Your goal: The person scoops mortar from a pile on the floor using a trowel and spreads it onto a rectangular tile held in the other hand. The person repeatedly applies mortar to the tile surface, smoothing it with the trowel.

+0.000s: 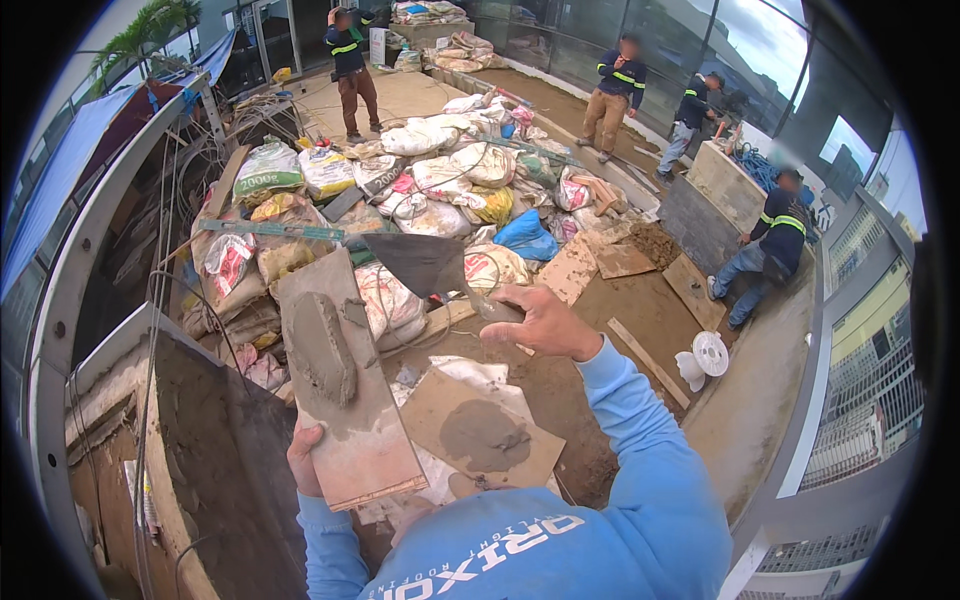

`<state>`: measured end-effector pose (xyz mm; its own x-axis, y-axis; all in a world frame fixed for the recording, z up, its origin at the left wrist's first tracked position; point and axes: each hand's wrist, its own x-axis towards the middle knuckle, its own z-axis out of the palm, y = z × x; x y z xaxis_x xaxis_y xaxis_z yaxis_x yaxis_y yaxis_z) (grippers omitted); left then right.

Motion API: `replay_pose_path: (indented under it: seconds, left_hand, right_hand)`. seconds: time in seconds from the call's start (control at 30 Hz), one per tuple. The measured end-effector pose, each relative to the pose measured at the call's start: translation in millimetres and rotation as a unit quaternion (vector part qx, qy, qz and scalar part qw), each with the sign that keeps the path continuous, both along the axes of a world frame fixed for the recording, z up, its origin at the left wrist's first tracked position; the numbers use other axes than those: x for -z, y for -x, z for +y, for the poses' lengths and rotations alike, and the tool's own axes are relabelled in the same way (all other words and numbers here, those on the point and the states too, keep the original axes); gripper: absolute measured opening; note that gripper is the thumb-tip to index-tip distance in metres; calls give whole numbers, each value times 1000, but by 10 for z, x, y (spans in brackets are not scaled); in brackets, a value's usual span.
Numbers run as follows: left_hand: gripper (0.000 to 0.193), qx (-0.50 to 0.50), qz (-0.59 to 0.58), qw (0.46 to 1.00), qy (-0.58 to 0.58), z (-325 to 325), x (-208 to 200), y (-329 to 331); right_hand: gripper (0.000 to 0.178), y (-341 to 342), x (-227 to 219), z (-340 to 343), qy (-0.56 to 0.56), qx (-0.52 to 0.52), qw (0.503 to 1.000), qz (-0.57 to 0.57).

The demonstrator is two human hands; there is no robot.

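Board point(372, 440), left of centre, is hiding the left hand's point(306, 460) fingers. Right hand point(548, 325), centre, is covering part of the trowel's point(412, 262) handle. Light blue shirt point(630, 545) is running off the lower edge, overlapping the 2nd board point(540, 452). Rim is cutting the blue tarp point(70, 175), left. 4 co-workers' point(612, 90) faces, top and upper right, are showing blurred.

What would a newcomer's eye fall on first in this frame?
Probably the wet-looking grey paste on the long board in the person's left grip, with the broad trowel in the right grip beside it. Beyond them, a heap of mostly white sacks fills the middle of the view, a bright blue bag standing out near its right side.
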<state>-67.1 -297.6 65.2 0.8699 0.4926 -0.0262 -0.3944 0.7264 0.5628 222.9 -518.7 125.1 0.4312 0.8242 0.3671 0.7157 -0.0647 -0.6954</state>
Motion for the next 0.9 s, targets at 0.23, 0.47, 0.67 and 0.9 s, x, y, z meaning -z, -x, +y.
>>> replay_pose_path:
  seconds: [0.23, 0.47, 0.67, 0.9]
  left_hand:
    - [80, 32, -14, 999, 21, -209, 190, -27]
    - [81, -69, -11, 997, 32, -262, 202, 304]
    - [80, -147, -27, 988, 39, 22, 464, 936]
    - [85, -262, -21, 965, 27, 208, 318, 1675]
  right_hand:
    - [41, -269, -133, 384, 162, -279, 922, 216]
    - [48, -413, 615, 661, 281, -326, 883, 185]
    - [44, -151, 1757, 1058, 208, -164, 914, 308]
    - [44, 1082, 2335, 2156, 118, -55, 833, 537]
